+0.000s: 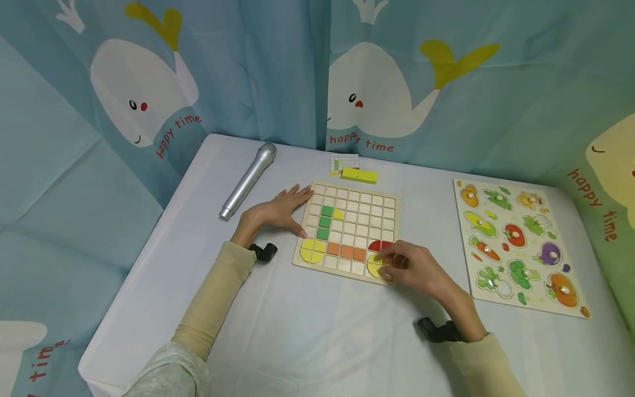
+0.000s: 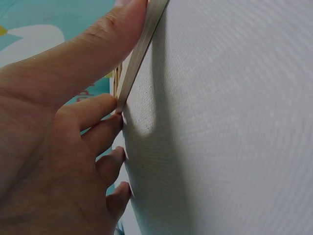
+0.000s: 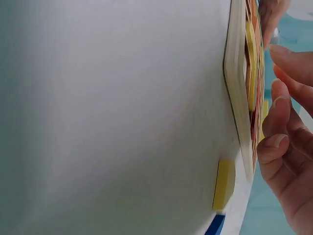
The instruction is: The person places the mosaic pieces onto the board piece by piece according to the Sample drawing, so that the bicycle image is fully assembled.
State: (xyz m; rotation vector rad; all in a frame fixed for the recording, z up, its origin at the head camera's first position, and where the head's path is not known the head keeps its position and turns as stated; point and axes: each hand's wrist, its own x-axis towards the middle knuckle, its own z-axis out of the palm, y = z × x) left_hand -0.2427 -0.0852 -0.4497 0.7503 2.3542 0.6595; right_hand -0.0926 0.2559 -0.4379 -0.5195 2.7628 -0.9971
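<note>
A wooden grid board [image 1: 345,267] lies on the table with colored pieces in its cells. Green squares [image 1: 324,222] line up at left beside a yellow quarter piece [image 1: 338,213]. Along the lower rows are a yellow circle [image 1: 312,251], orange squares [image 1: 346,251], a red half-round shape [image 1: 379,245] and more yellow pieces [image 1: 373,267]. My left hand [image 1: 285,209] rests with spread fingers against the board's left edge, thumb on the rim. Over the lower right corner hovers my right hand [image 1: 414,267], fingers loosely bent, thumb and index apart above the yellow pieces.
Beyond the board lie a pattern card [image 1: 337,161] and a yellow bar [image 1: 359,176]. A silver microphone [image 1: 250,179] is at left, a vegetable puzzle board [image 1: 516,264] at right. Beside the board's right edge are a yellow block [image 3: 224,186] and a blue block [image 3: 215,224].
</note>
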